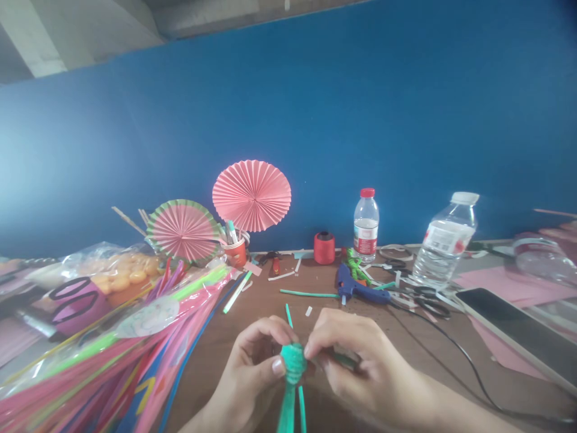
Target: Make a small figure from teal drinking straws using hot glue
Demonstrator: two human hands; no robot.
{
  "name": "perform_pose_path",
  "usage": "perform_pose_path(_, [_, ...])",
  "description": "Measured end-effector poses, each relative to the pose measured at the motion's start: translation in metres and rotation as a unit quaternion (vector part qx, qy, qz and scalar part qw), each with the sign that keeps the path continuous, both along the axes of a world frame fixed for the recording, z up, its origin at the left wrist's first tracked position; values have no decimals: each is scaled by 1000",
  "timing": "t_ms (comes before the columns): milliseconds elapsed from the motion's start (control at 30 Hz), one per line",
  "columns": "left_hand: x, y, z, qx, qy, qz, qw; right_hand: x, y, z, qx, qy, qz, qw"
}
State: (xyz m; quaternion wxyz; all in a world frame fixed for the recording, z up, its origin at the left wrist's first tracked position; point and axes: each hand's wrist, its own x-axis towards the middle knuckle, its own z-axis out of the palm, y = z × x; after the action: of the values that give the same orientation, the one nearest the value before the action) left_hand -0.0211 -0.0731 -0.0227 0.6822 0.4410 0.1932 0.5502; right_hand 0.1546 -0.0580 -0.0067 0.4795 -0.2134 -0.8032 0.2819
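A coiled ball of teal pipe cleaner (293, 364) sits between my two hands, with straight teal stems hanging below it. My left hand (259, 364) pinches the ball from the left, thumb against its side and index finger over the top. From the right, my right hand (356, 355) has thumb and fingers closed near the ball's edge, with a dark green strand showing beneath the fingers. A thin teal stem end sticks up behind the ball. Beyond my right hand, a blue glue gun (360, 287) rests on the brown table (270, 304).
Bagged colored pipe cleaners (148, 337) spread across the left. Pink paper fans (251, 195) stand at the back near a cup of pens (235, 251). Water bottles (366, 224), scissors (430, 302), a red roll (324, 248), and a phone (518, 331) lie right; a black cord (455, 346) crosses there.
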Motion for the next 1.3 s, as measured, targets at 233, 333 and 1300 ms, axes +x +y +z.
perform_pose_path(233, [2,0,2,10,2,-2,1000,-1,0,3,12,-1,4,1000])
perform_pose_path(333, [2,-1,2,4,2,5,1000,1,1,6,24,-14,11,1000])
perform_pose_path(1300, [1,-2,0,-3,-20,-52,998,4,4,-2,133,35,28,990])
